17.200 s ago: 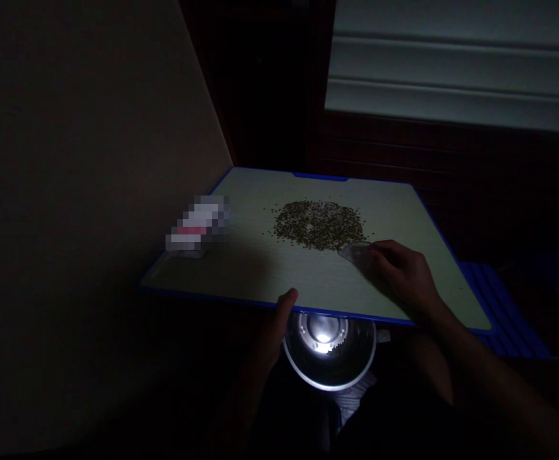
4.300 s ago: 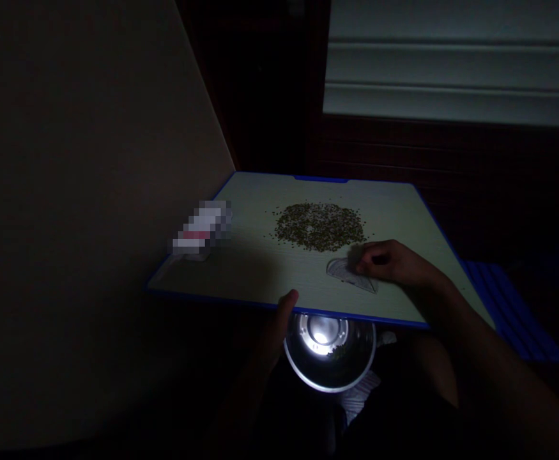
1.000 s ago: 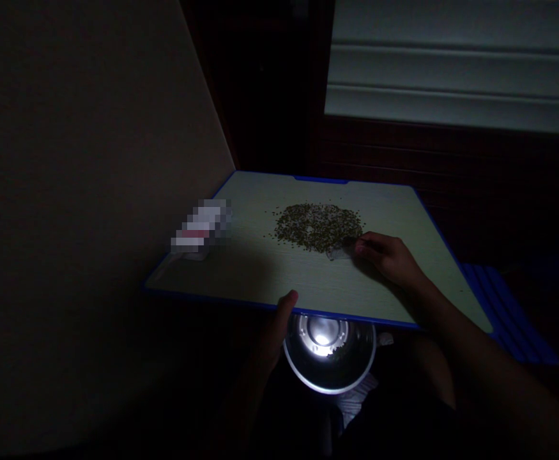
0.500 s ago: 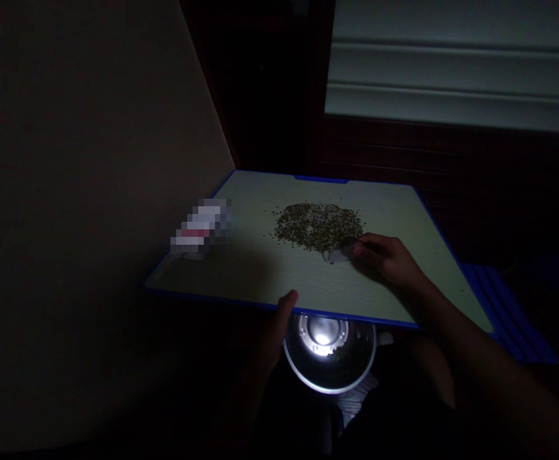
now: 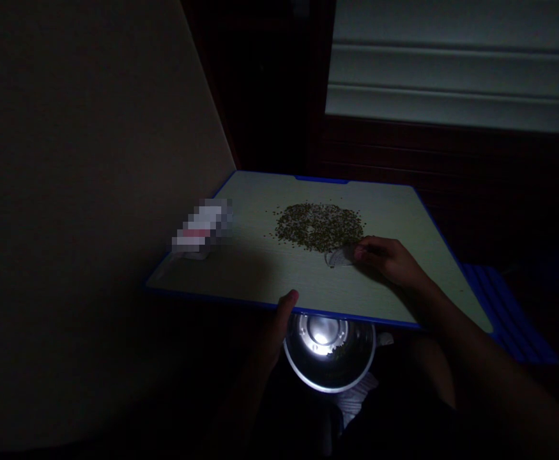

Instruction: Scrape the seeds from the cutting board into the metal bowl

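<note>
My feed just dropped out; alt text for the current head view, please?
Right hand pinches a clear protractor-like piece at the near edge of scattered seed-like grains on a blue-rimmed pale board. The left hand's thumb rests on its near rim, above a metal pot with dark bits inside. A pixelated package lies left.

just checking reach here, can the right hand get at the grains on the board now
Likely yes: the right hand holds a clear piece beside the grains, at their near right edge; nothing else visibly blocks the way.

Room very dim.
Flat beige panel (image 5: 78,204), 9 o'clock; pale grey ridged panel (image 5: 451,70), 2 o'clock; dark reddish-brown wood (image 5: 379,144) just below.
</note>
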The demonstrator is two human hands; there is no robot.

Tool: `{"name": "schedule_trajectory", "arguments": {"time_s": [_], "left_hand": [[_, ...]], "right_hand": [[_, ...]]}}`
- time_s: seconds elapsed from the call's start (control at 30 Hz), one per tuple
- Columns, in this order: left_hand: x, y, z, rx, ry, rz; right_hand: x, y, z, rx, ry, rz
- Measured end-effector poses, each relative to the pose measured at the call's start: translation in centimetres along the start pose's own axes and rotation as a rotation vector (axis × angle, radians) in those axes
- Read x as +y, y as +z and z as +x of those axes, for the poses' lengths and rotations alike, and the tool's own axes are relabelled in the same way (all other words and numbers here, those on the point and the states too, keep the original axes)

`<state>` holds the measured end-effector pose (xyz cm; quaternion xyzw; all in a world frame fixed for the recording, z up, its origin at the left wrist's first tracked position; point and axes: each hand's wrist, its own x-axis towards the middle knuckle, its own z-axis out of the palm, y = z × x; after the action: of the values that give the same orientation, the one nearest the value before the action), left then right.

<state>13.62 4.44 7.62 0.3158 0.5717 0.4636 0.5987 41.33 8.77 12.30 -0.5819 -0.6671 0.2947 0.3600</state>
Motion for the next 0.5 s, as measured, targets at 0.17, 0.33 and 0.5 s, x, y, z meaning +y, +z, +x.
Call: {"name": "schedule_trajectory", "arguments": {"time_s": [0.17, 0.33, 0.5], "left_hand": [[-1.4, -0.8, 1.2, -0.129, -0.053, -0.041], [-1.3, -0.7, 1.2, -0.110, -0.038, -0.047], [-0.9, -0.6, 0.9, -0.147, -0.056, -0.065]], "right_hand": [[-0.5, 0.1, -0.5, -0.011, 0.044, -0.006], [-1.2, 0.4, -1.7, -0.063, 0.068, -0.039], [-1.8, 0.9, -3.0, -0.044, 0.061, -0.055]]}}
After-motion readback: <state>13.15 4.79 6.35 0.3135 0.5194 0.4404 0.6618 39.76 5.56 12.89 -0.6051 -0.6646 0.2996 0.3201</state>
